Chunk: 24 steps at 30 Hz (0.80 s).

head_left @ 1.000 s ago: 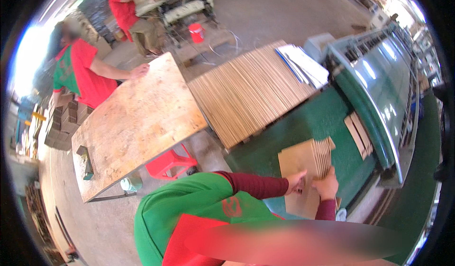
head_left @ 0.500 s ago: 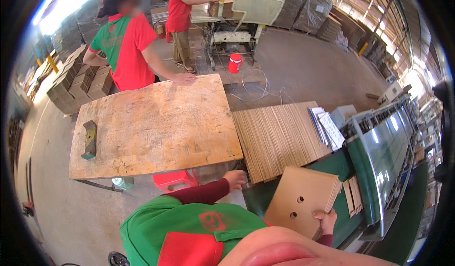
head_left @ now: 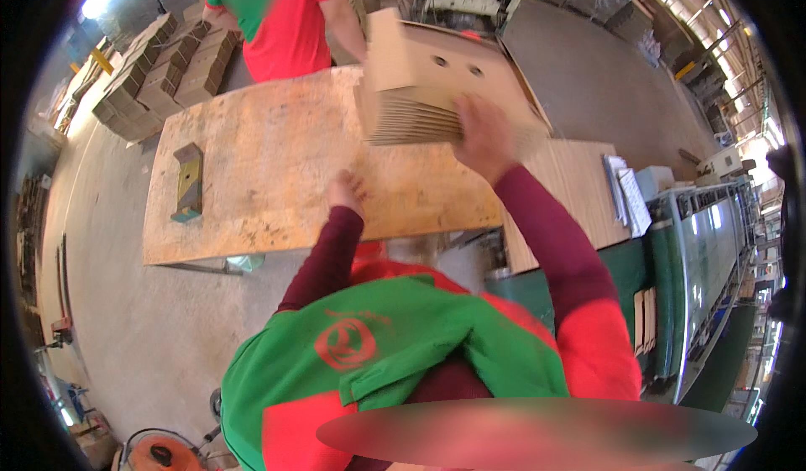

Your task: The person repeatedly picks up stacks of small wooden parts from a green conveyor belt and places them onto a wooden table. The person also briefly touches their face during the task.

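Observation:
A bundle of flat brown cardboard pieces [head_left: 416, 120] with two round holes in the top sheet is raised over the right end of the worn wooden table [head_left: 277, 156]. My right hand [head_left: 485, 139] is closed on the near right side of this bundle, slightly smeared by motion. Its layered edges face me, and some sheets fan apart. Just left of and nearer than the bundle, my left hand [head_left: 346, 192] is held over the tabletop with its fingers apart and nothing in it. On the table's left side lies a yellow and green angled metal block [head_left: 189, 181].
A co-worker in a red and green shirt [head_left: 290, 30] stands at the table's far side. To the right are a cardboard stack [head_left: 579, 169], papers [head_left: 628, 194] and a green conveyor [head_left: 669, 303]. Brown bundles [head_left: 164, 81] are piled on the floor at the far left.
My right hand has carried the cardboard bundle from the green conveyor up and left to the wooden table. My left hand has moved forward over the tabletop. The view has shifted.

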Each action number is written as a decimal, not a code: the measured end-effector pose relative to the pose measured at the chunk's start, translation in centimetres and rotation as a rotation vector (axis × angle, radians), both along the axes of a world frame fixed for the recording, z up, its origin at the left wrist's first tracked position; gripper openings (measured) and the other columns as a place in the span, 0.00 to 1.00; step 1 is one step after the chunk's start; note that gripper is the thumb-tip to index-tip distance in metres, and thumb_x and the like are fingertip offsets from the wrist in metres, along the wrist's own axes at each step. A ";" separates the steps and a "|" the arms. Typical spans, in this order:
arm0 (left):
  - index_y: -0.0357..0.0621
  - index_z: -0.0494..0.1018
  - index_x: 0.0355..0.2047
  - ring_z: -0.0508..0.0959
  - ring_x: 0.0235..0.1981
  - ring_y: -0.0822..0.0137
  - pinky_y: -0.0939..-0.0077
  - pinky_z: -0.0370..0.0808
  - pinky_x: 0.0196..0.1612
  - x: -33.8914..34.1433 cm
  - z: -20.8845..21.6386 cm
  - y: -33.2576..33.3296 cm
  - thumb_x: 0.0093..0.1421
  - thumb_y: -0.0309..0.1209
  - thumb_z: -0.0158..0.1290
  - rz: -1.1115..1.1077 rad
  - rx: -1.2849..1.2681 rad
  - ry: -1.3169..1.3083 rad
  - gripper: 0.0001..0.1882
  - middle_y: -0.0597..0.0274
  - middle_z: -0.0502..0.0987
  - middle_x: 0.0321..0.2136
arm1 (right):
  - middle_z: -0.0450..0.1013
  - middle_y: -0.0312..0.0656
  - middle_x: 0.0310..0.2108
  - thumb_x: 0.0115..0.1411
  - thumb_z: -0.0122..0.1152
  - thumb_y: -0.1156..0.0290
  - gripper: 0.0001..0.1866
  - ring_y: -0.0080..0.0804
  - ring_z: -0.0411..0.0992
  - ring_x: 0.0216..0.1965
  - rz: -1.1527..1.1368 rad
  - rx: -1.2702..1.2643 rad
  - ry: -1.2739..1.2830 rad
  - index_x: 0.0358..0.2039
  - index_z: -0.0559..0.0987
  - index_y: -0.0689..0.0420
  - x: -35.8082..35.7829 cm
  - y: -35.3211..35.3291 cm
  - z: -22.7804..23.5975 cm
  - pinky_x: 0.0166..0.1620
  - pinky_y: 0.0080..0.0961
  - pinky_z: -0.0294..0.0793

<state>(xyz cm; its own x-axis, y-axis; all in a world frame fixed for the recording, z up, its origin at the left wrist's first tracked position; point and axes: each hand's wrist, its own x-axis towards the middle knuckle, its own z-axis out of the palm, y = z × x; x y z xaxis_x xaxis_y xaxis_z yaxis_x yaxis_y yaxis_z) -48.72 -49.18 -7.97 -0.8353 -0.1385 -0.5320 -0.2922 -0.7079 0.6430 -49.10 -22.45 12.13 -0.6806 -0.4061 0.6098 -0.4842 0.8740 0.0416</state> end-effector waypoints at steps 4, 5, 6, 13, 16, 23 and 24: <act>0.44 0.61 0.55 0.71 0.49 0.58 0.59 0.70 0.42 0.4 -0.3 -8.5 0.62 0.43 0.46 0.183 -0.089 0.011 0.25 0.56 0.65 0.54 | 0.65 0.48 0.50 0.53 0.47 0.71 0.22 0.45 0.62 0.53 0.148 0.388 0.052 0.51 0.67 0.56 -4.5 -5.4 -10.3 0.56 0.42 0.61; 0.44 0.61 0.55 0.71 0.49 0.58 0.57 0.70 0.42 1.4 -0.7 -10.2 0.62 0.42 0.46 0.224 -0.106 0.000 0.25 0.56 0.65 0.55 | 0.64 0.49 0.51 0.54 0.47 0.71 0.23 0.46 0.61 0.54 0.110 0.368 0.133 0.52 0.67 0.56 -3.9 -6.3 -13.0 0.58 0.44 0.59; 0.45 0.60 0.56 0.71 0.49 0.58 0.56 0.70 0.43 2.2 -1.0 -11.9 0.62 0.42 0.45 0.273 -0.128 0.007 0.24 0.56 0.65 0.55 | 0.63 0.50 0.52 0.54 0.47 0.71 0.23 0.47 0.59 0.55 0.055 0.362 0.180 0.53 0.66 0.55 -2.8 -7.2 -15.4 0.59 0.45 0.57; 0.49 0.60 0.57 0.71 0.48 0.57 0.52 0.67 0.43 4.2 -4.5 -15.1 0.59 0.46 0.48 0.229 -0.280 -0.223 0.29 0.57 0.64 0.55 | 0.57 0.49 0.58 0.50 0.56 0.62 0.31 0.47 0.52 0.62 -0.063 0.217 -0.119 0.57 0.65 0.52 0.9 -9.9 -15.5 0.63 0.52 0.50; 0.50 0.52 0.63 0.64 0.57 0.52 0.43 0.59 0.53 0.4 -4.3 -14.9 0.59 0.51 0.46 0.113 -0.257 -0.107 0.36 0.54 0.57 0.62 | 0.57 0.48 0.58 0.45 0.63 0.57 0.35 0.46 0.53 0.62 0.033 -0.084 -0.201 0.55 0.67 0.51 1.4 -10.5 -10.5 0.62 0.53 0.50; 0.50 0.49 0.65 0.53 0.64 0.47 0.37 0.46 0.60 -8.4 -1.8 -12.8 0.60 0.57 0.41 -0.230 -0.209 -0.048 0.39 0.54 0.54 0.64 | 0.64 0.50 0.52 0.46 0.67 0.54 0.33 0.48 0.61 0.56 -0.058 -0.469 0.151 0.51 0.70 0.55 2.7 -6.1 -2.5 0.59 0.46 0.56; 0.50 0.52 0.64 0.56 0.63 0.50 0.42 0.49 0.60 -8.9 -2.0 -12.2 0.61 0.56 0.41 -0.207 -0.178 -0.052 0.36 0.56 0.57 0.62 | 0.65 0.50 0.51 0.46 0.67 0.55 0.33 0.47 0.62 0.54 -0.178 -0.576 0.331 0.50 0.70 0.58 2.0 -4.7 -2.7 0.58 0.46 0.57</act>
<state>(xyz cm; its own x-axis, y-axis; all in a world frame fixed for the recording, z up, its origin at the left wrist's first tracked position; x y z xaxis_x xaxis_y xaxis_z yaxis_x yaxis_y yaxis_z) -57.61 -61.38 -9.98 -0.8276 -0.0630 -0.5577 -0.4547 -0.5073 0.7321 -47.06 -27.12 9.45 -0.4473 0.1459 0.8824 -0.3729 0.8664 -0.3322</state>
